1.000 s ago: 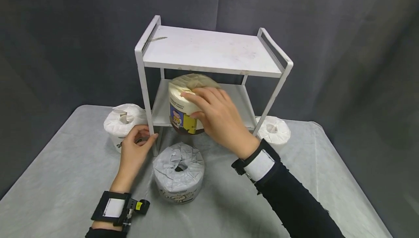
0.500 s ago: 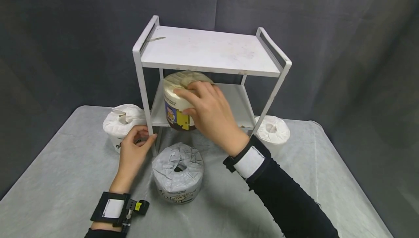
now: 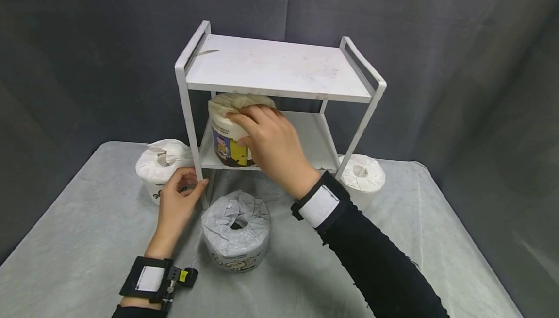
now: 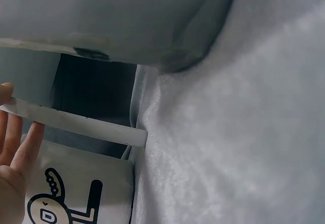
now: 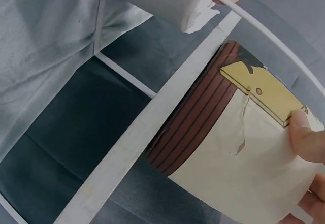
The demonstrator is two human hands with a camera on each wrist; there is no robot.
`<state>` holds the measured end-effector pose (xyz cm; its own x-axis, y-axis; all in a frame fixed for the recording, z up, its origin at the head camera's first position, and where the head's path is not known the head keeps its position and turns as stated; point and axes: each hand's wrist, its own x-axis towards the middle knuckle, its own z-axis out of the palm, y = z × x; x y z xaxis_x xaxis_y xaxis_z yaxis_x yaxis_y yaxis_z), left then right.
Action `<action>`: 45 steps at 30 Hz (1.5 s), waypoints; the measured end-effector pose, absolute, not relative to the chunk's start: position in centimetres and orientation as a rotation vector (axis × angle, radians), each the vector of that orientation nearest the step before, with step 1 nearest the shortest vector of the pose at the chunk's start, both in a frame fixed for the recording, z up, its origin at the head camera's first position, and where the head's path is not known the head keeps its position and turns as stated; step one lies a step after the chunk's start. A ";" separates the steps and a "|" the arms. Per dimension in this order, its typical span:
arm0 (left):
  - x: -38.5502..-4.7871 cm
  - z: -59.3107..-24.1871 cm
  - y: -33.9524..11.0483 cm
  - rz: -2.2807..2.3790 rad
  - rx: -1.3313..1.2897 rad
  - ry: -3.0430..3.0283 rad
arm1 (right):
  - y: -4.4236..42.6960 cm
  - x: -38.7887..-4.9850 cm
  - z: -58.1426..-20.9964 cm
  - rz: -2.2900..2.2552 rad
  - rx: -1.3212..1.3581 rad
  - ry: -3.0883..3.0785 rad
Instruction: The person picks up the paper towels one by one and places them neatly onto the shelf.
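My right hand [image 3: 277, 145] grips a cream-wrapped toilet paper roll [image 3: 231, 136] with a cartoon print and brown base band. The roll stands roughly upright at the left of the lower shelf [image 3: 307, 136], under the top board. In the right wrist view the thumb [image 5: 307, 138] lies on the printed side of the roll [image 5: 254, 132], whose base is by the shelf's front edge [image 5: 132, 137]; full contact with the board cannot be told. The left front leg [image 3: 192, 138] of the white two-tier rack is pinched between thumb and fingers of my left hand [image 3: 176, 206].
Just in front of the rack stands a grey-white wrapped roll [image 3: 236, 233]. Another white roll [image 3: 163, 162] is beside the left hand, and one more [image 3: 362, 175] is behind the right front leg. The rack's top board [image 3: 279, 65] overhangs the lower shelf.
The right hand has carried the roll leftward and a little farther in over the lower shelf, toward its left end. The left hand keeps its pinch on the rack's leg.
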<state>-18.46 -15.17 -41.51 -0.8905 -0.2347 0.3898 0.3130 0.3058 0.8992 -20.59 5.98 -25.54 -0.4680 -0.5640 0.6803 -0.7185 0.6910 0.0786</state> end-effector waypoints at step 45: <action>-18.3 -41.6 -14.8 -1.575 -0.075 -2.146 | 5.3 -24.3 -24.2 0.220 0.948 -2.414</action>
